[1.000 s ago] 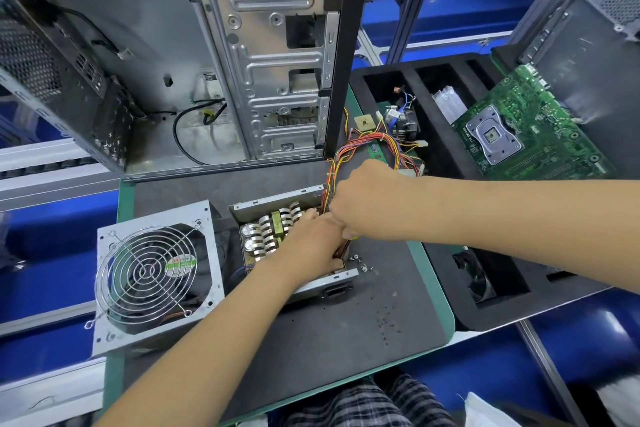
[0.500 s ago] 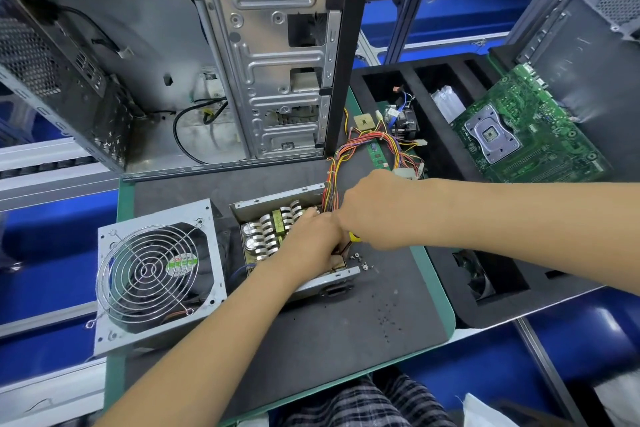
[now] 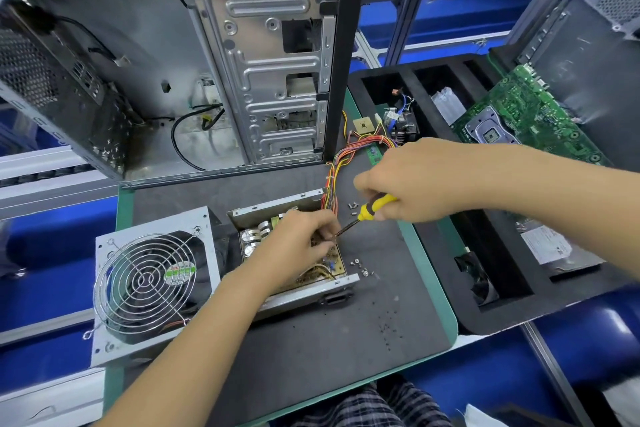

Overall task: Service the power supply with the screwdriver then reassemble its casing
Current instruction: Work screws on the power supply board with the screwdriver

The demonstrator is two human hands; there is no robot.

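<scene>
The opened power supply [image 3: 341, 282] lies on the dark mat, its circuit board and capacitors bare. Its cover with the round fan grille [image 3: 145, 282] lies to the left. My right hand [image 3: 412, 180] grips a screwdriver [image 3: 372, 208] with a yellow and black handle, the shaft slanting down-left to the board. My left hand [image 3: 299, 241] is inside the casing, its fingertips pinching the screwdriver's tip. A bundle of coloured wires [image 3: 337, 163] runs from the supply toward the back right. Loose screws [image 3: 362, 267] lie beside the casing, and a few more [image 3: 351, 207] lie near the handle.
An empty computer case [image 3: 214, 62] stands open behind the mat. A black foam tray [image 3: 519, 308] with compartments sits on the right, holding a cooler [image 3: 403, 125] and a green motherboard [image 3: 519, 121]. The mat [image 3: 311, 357] has a green edge.
My right hand has drawn back to the right and up, bringing the yellow screwdriver handle into view. My left hand stays inside the casing, now at the tool's tip.
</scene>
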